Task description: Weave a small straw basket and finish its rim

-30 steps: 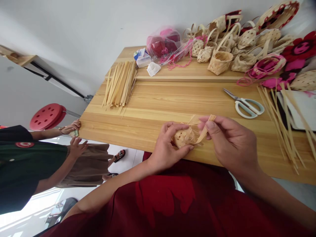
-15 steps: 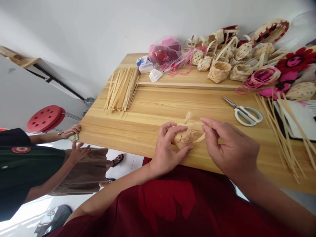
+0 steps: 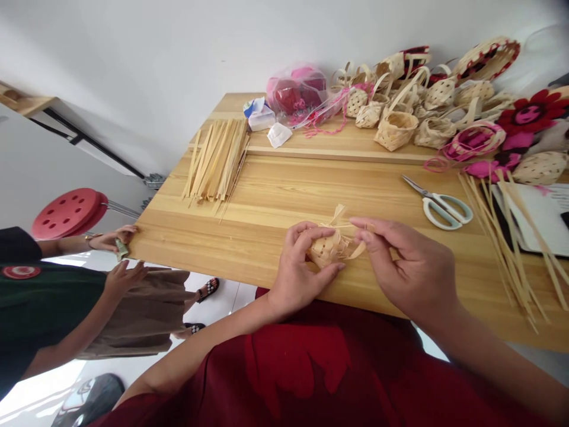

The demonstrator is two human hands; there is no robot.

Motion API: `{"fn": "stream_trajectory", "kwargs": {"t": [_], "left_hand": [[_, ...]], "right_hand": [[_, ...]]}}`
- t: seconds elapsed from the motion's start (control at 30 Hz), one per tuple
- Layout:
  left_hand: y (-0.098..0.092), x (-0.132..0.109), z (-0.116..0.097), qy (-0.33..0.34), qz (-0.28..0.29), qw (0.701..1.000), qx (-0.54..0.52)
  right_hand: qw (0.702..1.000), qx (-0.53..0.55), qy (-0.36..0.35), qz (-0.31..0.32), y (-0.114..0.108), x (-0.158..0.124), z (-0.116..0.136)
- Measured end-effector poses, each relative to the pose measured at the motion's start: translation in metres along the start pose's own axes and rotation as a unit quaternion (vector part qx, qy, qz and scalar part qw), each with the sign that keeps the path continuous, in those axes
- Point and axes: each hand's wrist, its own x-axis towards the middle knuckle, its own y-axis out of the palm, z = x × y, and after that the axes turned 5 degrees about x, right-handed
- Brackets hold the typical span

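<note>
A small woven basket [image 3: 326, 249] of pale strips lies near the table's front edge, loose strip ends sticking out at its far and right sides. My left hand [image 3: 299, 267] is closed round its left side, thumb along the near side. Just to the right, my right hand [image 3: 402, 258] pinches a thin strip [image 3: 357, 251] that curves out from the basket. The fingertips partly hide where that strip runs. Scissors [image 3: 440, 204] with pale handles lie beyond my right hand, apart from it.
A bundle of flat strips [image 3: 219, 160] lies at the left, more loose strips [image 3: 511, 243] at the right over a notebook [image 3: 555, 216]. Finished baskets [image 3: 395, 129] and a plastic bag [image 3: 297, 95] line the back. At the left table end stands a person [image 3: 48, 308] beside red stools [image 3: 64, 213].
My right hand has moved left, closer to the basket, with the strip still pinched. The left hand stays round the basket. The person's hands at the left have shifted slightly.
</note>
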Motion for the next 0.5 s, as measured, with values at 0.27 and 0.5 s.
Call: {"fn": "stream_trajectory", "kwargs": {"t": [0.27,0.5], "left_hand": [[-0.005,0.004,0.002,-0.019,-0.007,1.0,0.014],[-0.005,0.0,0.01,-0.012,-0.02,1.0,0.017]], "right_hand": [[0.992,-0.076,-0.097,0.032,0.001,-0.007,-0.015],[0.984,0.076,0.114,0.117,-0.001,-0.003,-0.014]]}}
